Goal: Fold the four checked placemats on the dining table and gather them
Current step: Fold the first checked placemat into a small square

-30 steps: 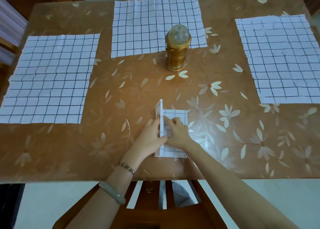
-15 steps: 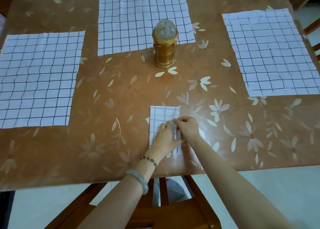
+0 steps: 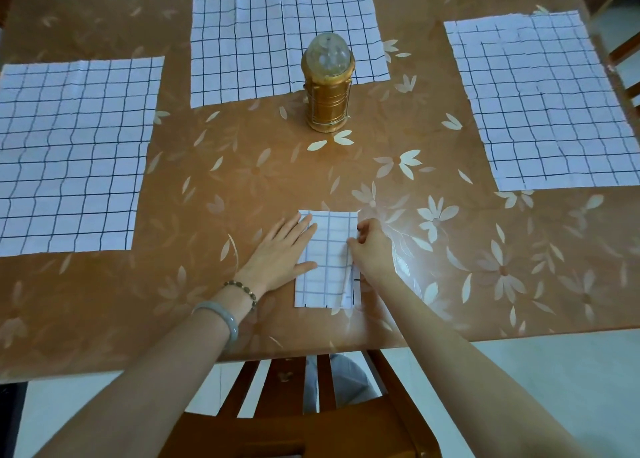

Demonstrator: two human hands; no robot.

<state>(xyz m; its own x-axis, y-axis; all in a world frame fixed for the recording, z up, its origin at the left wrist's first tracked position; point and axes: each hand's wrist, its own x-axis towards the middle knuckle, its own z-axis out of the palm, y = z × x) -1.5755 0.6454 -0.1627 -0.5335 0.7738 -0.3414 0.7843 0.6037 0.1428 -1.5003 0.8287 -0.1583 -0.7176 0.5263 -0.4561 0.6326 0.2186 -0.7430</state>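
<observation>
A white placemat with a dark check, folded into a small rectangle (image 3: 329, 249), lies near the table's front edge. My left hand (image 3: 280, 253) lies flat with straight fingers, its fingertips and thumb pressing the fold's left side. My right hand (image 3: 372, 249) has curled fingers that pinch the fold's right edge. Three more checked placemats lie unfolded: one at the left (image 3: 72, 152), one at the back centre (image 3: 277, 38), one at the right (image 3: 543, 101).
A gold lantern with a clear dome (image 3: 328, 87) stands upright on the brown flowered table (image 3: 242, 180), overlapping the back placemat's front edge. A wooden chair back (image 3: 287, 398) sits under the front edge. Another chair shows at the far right (image 3: 623, 59).
The last flap has been laid over to the right, making a flat rectangle. My left hand slid left and flattened; my right hand stays at the right edge. The camera dipped lower.
</observation>
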